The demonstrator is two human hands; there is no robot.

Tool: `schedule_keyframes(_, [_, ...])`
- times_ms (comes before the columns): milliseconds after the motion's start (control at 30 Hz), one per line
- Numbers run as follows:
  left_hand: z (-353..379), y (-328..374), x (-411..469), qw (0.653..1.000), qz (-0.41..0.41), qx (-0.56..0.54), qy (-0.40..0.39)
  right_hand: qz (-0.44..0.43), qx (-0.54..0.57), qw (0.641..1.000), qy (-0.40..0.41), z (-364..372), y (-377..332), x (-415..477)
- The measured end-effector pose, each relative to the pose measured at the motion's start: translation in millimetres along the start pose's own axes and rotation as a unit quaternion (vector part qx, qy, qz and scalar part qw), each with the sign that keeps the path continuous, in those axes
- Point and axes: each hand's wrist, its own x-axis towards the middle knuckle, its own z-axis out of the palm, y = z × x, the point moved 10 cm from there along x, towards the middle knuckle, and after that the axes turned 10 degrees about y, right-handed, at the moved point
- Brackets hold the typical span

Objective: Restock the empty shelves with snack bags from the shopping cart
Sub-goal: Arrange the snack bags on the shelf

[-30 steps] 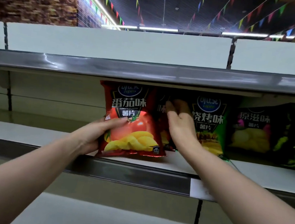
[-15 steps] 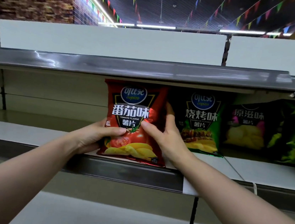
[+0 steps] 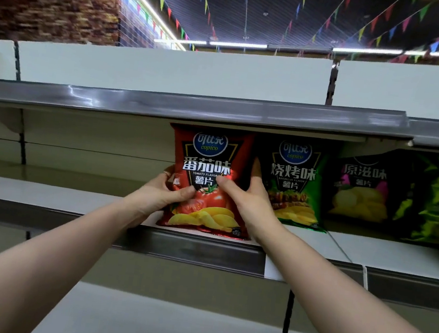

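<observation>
Both hands on the red tomato chip bag!

The left hand (image 3: 158, 194) and right hand (image 3: 250, 200) grip the red tomato chip bag (image 3: 210, 165) by its sides, thumbs across its front, upright at the shelf (image 3: 70, 198) edge, beside the green barbecue bag (image 3: 298, 181).

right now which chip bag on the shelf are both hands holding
The red tomato bag, leftmost in the row: left hand and right hand grip its sides. The green barbecue bag beside it is not held.
</observation>
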Motion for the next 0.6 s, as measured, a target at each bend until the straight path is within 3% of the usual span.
schedule_keyframes(133, [-23.4,17.7,-23.6,0.994,0.050,0.044,0.092,-0.076,-0.051,0.994,0.051,-17.0,-22.3,-13.7])
schedule_keyframes(267, [-49.7,14.4,-66.5,0.977,0.040,0.027,0.209,-0.199,-0.009,0.974,0.103,-19.0,-61.6,-52.9])
schedule_keyframes(433, [-72.4,1.3,-138.1,0.954,0.041,0.006,0.297,-0.242,0.052,0.969,0.014,45.2,-72.0,-98.7])
schedule_keyframes(600, [-106.3,-19.8,-215.1,0.935,0.020,0.046,0.351,-0.198,0.133,0.967,-0.087,114.5,-57.2,-151.2])
